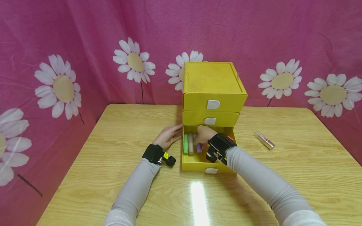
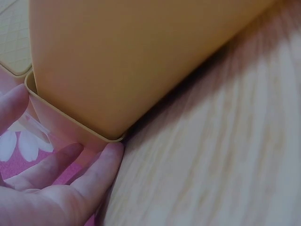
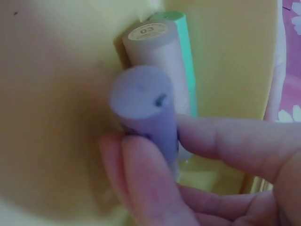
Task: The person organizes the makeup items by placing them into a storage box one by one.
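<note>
My right hand point(image 1: 205, 135) reaches into the pulled-out bottom drawer point(image 1: 195, 167) of a small yellow drawer cabinet point(image 1: 210, 77). Between thumb and fingers it pinches a purple lipstick tube point(image 3: 141, 94), whose flat end faces the right wrist camera. Beside that tube lie a pale pink tube point(image 3: 157, 56) with a round "03" label and a green tube point(image 1: 185, 145), along the drawer's left wall. My left hand point(image 1: 167, 135) rests at the cabinet's left side; in the left wrist view its fingertips point(image 2: 113, 153) touch the casing's edge near the table.
A shiny pink lipstick point(image 1: 264, 140) lies on the wooden table point(image 1: 297, 175) to the right of the cabinet. Two upper drawers with white handles point(image 1: 213, 104) are closed. A pink curtain with daisies point(image 1: 226, 31) hangs behind.
</note>
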`<move>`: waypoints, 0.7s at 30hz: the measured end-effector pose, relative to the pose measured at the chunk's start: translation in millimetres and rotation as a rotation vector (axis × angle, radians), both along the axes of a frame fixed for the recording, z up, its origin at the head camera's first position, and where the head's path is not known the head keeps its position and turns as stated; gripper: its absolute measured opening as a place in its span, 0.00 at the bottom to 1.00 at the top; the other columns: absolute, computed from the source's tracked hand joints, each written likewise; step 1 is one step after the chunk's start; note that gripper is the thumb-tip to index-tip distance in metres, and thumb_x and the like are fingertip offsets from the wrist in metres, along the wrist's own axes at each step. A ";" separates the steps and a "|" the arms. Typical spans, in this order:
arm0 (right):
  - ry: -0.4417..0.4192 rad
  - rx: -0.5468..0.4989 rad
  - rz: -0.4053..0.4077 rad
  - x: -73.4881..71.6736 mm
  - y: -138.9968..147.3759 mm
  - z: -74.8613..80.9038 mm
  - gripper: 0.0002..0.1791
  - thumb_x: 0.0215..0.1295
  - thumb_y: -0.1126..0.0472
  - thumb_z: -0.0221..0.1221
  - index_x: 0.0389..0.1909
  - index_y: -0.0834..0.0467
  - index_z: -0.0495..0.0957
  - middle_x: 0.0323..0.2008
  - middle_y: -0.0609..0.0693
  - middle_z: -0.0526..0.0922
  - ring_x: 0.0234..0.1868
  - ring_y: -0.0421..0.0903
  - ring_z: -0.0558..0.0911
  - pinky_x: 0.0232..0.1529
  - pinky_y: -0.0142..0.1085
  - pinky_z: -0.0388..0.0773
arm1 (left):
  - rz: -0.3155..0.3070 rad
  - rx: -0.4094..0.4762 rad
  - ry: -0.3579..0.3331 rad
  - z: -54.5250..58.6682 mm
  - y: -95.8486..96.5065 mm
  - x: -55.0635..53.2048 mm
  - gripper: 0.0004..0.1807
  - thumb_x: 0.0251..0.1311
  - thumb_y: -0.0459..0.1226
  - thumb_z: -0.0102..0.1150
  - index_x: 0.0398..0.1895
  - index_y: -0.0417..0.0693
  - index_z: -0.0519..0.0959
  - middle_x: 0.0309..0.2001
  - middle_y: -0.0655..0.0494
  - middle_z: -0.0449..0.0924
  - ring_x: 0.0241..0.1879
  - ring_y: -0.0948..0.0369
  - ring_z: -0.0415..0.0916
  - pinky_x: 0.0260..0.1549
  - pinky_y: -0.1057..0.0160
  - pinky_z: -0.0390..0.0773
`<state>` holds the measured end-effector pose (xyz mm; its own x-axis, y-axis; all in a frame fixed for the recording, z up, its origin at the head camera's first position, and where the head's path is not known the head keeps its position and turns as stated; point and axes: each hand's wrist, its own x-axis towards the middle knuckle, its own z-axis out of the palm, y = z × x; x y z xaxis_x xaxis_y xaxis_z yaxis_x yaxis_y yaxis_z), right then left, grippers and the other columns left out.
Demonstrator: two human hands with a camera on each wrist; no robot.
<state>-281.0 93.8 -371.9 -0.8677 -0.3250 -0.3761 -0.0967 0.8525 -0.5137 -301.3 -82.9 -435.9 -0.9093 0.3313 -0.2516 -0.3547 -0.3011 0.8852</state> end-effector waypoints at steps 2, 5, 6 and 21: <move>-0.011 -0.004 -0.011 0.1 -0.1 -0.1 0.04 0.47 0.70 0.61 0.20 0.65 0.75 0.16 0.53 0.80 0.14 0.43 0.79 0.19 0.33 0.80 | -0.003 0.001 0.002 -0.4 0.0 -0.1 0.23 0.68 0.35 0.43 0.64 0.35 0.60 0.66 0.46 0.56 0.62 0.53 0.59 0.59 0.58 0.66; -0.013 -0.008 -0.014 -0.2 0.4 -0.3 0.05 0.48 0.70 0.61 0.19 0.65 0.75 0.16 0.53 0.80 0.13 0.42 0.78 0.19 0.32 0.79 | -0.005 0.000 0.008 -0.4 0.0 0.1 0.24 0.68 0.35 0.43 0.65 0.34 0.60 0.66 0.46 0.56 0.63 0.53 0.58 0.60 0.57 0.65; -0.017 -0.013 -0.017 -0.5 0.7 -0.4 0.05 0.48 0.70 0.61 0.18 0.65 0.75 0.16 0.54 0.79 0.13 0.42 0.78 0.19 0.32 0.79 | -0.005 0.001 0.010 -0.3 0.0 0.2 0.24 0.68 0.35 0.42 0.65 0.34 0.60 0.66 0.46 0.56 0.63 0.53 0.58 0.60 0.57 0.64; -0.043 -0.036 -0.047 0.6 -1.2 -0.4 0.10 0.53 0.70 0.62 0.19 0.64 0.70 0.14 0.54 0.77 0.13 0.42 0.78 0.20 0.32 0.80 | -0.012 0.008 0.016 1.2 -0.2 1.9 0.24 0.68 0.34 0.42 0.65 0.34 0.59 0.67 0.44 0.54 0.64 0.51 0.55 0.62 0.55 0.62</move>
